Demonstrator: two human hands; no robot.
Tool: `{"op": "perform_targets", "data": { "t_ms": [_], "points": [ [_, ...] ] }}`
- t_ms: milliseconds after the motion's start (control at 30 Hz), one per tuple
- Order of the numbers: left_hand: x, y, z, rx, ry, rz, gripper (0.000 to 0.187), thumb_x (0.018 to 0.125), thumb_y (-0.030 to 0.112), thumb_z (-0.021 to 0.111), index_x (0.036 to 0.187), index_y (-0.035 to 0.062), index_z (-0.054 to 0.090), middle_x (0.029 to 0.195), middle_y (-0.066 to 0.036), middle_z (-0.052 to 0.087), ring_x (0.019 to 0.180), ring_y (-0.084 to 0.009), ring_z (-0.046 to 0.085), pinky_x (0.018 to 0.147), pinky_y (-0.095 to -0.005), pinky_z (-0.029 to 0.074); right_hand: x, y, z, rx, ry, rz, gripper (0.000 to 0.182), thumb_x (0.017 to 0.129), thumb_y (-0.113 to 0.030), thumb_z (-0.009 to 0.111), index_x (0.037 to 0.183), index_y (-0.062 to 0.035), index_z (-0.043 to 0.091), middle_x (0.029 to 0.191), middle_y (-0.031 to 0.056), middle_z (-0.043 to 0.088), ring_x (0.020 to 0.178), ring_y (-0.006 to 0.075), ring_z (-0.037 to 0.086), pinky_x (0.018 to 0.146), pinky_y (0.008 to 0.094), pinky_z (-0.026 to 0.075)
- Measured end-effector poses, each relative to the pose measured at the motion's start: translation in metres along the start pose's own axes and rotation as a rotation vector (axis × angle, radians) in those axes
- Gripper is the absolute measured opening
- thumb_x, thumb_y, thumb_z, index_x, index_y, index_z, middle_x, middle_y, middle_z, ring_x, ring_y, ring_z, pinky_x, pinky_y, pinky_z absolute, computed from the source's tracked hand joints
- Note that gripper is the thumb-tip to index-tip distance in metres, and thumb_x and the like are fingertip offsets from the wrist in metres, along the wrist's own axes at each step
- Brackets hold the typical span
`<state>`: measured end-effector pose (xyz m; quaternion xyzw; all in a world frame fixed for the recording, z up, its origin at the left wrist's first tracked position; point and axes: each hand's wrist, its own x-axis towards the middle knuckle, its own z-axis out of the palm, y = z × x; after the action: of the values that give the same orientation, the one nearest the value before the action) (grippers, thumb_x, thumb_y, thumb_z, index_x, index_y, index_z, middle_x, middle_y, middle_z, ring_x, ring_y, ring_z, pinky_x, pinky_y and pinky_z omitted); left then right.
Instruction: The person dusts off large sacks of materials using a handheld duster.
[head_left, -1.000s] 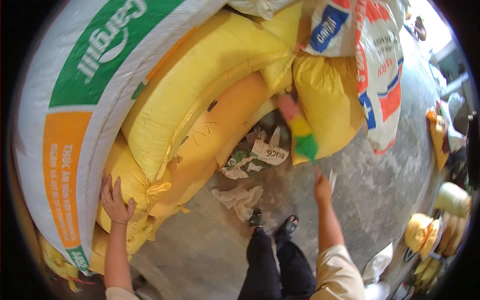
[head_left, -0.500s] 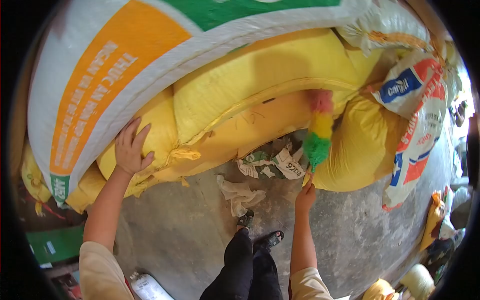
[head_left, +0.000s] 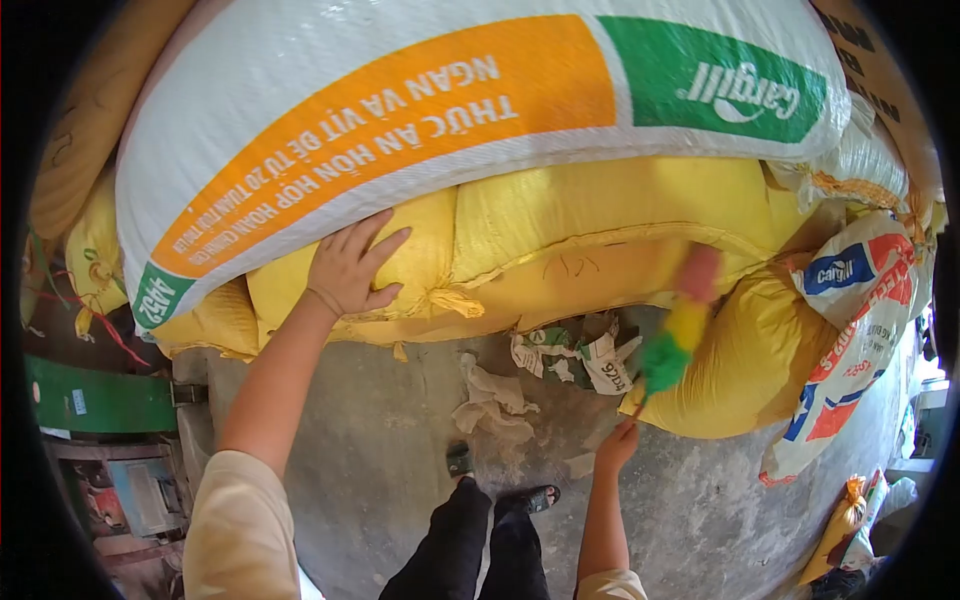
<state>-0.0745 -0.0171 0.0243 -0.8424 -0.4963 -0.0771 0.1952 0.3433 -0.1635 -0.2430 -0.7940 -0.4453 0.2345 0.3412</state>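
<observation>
My left hand (head_left: 352,268) rests with fingers spread on a yellow sack (head_left: 420,245), just under the edge of a big white, orange and green sack (head_left: 400,110). My right hand (head_left: 617,445) grips the thin handle of a feather duster (head_left: 672,350), coloured pink, yellow and green. The duster's head is tilted up and blurred, in front of the yellow sacks and beside a bulging yellow sack (head_left: 750,360) on the right. Whether it touches either sack is unclear.
Crumpled printed bags (head_left: 575,358) and whitish plastic (head_left: 492,400) lie on the concrete floor (head_left: 400,500) by my feet. A red, white and blue sack (head_left: 850,330) drapes at the right. Green metal equipment (head_left: 95,397) stands at the left.
The view has shifted left and up, showing more of the white sack. My left hand stays on the yellow sack, and the duster remains in my right hand, its head now blurred.
</observation>
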Motion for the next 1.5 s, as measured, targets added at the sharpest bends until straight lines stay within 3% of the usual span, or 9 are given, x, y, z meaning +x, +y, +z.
{"op": "perform_targets", "data": {
  "t_ms": [67, 367, 600, 800, 867, 1000, 1200, 1300, 1500],
  "points": [
    [-0.001, -0.001, 0.001, -0.011, 0.01, -0.003, 0.065, 0.064, 0.043, 0.059, 0.123, 0.0192, 0.045, 0.127, -0.008, 0.04, 0.113, -0.0244, 0.04, 0.096, -0.0393, 0.029, 0.002, -0.012, 0.007, 0.093, 0.11, 0.105, 0.028, 0.09, -0.023, 0.041, 0.081, 0.0001, 0.054, 0.069, 0.0228, 0.055, 0.067, 0.0418, 0.053, 0.055, 0.0448, 0.038],
    [-0.005, -0.003, 0.003, -0.058, 0.071, 0.0, 0.064, 0.065, 0.041, 0.059, 0.123, 0.018, 0.045, 0.125, -0.007, 0.042, 0.108, -0.0234, 0.044, 0.091, -0.0365, 0.034, -0.147, -0.037, 0.09, -0.196, -0.64, -0.283, 0.027, 0.089, -0.025, 0.042, 0.08, -0.0012, 0.05, 0.065, 0.0223, 0.055, 0.062, 0.0421, 0.054, 0.055, 0.0476, 0.042],
    [-0.009, -0.007, 0.009, -0.082, 0.145, 0.006, 0.062, 0.066, 0.042, 0.059, 0.122, 0.0187, 0.045, 0.124, -0.005, 0.043, 0.11, -0.0222, 0.043, 0.092, -0.0371, 0.034, -0.189, -0.032, 0.085, 0.002, -0.356, -0.223, 0.029, 0.09, -0.022, 0.04, 0.071, -0.0029, 0.049, 0.059, 0.0155, 0.053, 0.054, 0.0307, 0.054, 0.049, 0.0367, 0.041],
    [-0.01, -0.01, 0.015, -0.111, 0.197, 0.036, 0.059, 0.068, 0.042, 0.06, 0.12, 0.0178, 0.046, 0.122, -0.005, 0.044, 0.112, -0.0232, 0.042, 0.091, -0.0376, 0.035, -0.203, -0.049, 0.13, 0.615, -0.247, 0.536, 0.036, 0.092, -0.031, 0.038, 0.09, 0.0022, 0.052, 0.074, 0.0006, 0.059, 0.061, 0.0199, 0.051, 0.056, 0.0364, 0.04],
    [-0.01, -0.009, 0.015, -0.118, 0.194, 0.054, 0.058, 0.068, 0.041, 0.061, 0.12, 0.0178, 0.046, 0.121, -0.006, 0.045, 0.113, -0.0243, 0.042, 0.09, -0.0375, 0.037, -0.236, -0.051, 0.174, 0.405, -0.443, 0.162, 0.039, 0.092, -0.031, 0.035, 0.11, 0.001, 0.05, 0.064, 0.0066, 0.05, 0.058, 0.0212, 0.048, 0.055, 0.0337, 0.038],
    [-0.008, -0.009, 0.016, -0.11, 0.231, 0.082, 0.056, 0.068, 0.039, 0.062, 0.119, 0.0171, 0.049, 0.119, -0.008, 0.046, 0.112, -0.0268, 0.044, 0.089, -0.0384, 0.038, -0.292, -0.117, 0.178, 0.423, -0.675, 0.221, 0.038, 0.09, -0.032, 0.039, 0.098, 0.0024, 0.053, 0.08, 0.024, 0.056, 0.069, 0.0339, 0.055, 0.065, 0.039, 0.044],
    [-0.008, -0.006, 0.014, -0.098, 0.205, 0.061, 0.057, 0.069, 0.04, 0.061, 0.119, 0.0159, 0.049, 0.12, -0.008, 0.046, 0.112, -0.027, 0.044, 0.09, -0.0388, 0.037, -0.33, -0.084, 0.162, -0.179, -1.108, -0.152, 0.034, 0.086, -0.036, 0.042, 0.085, -0.0049, 0.056, 0.071, 0.0222, 0.059, 0.065, 0.0413, 0.056, 0.058, 0.0495, 0.044],
    [-0.006, -0.006, 0.016, -0.054, 0.223, 0.064, 0.057, 0.069, 0.043, 0.06, 0.118, 0.0179, 0.048, 0.12, -0.006, 0.045, 0.112, -0.0238, 0.044, 0.089, -0.0378, 0.038, -0.327, -0.058, 0.15, -0.143, -0.792, 0.081, 0.04, 0.089, -0.037, 0.036, 0.079, -0.0043, 0.057, 0.073, 0.0212, 0.06, 0.07, 0.0404, 0.058, 0.06, 0.0463, 0.046],
    [-0.006, -0.005, 0.016, -0.045, 0.228, 0.076, 0.056, 0.069, 0.042, 0.06, 0.117, 0.0173, 0.049, 0.119, -0.006, 0.046, 0.111, -0.0244, 0.044, 0.088, -0.0379, 0.039, -0.24, -0.083, 0.13, 0.236, -0.367, 0.332, 0.035, 0.091, -0.025, 0.035, 0.116, -0.0045, 0.048, 0.084, 0.0237, 0.059, 0.08, 0.0401, 0.057, 0.067, 0.0389, 0.044]
  ]
}}
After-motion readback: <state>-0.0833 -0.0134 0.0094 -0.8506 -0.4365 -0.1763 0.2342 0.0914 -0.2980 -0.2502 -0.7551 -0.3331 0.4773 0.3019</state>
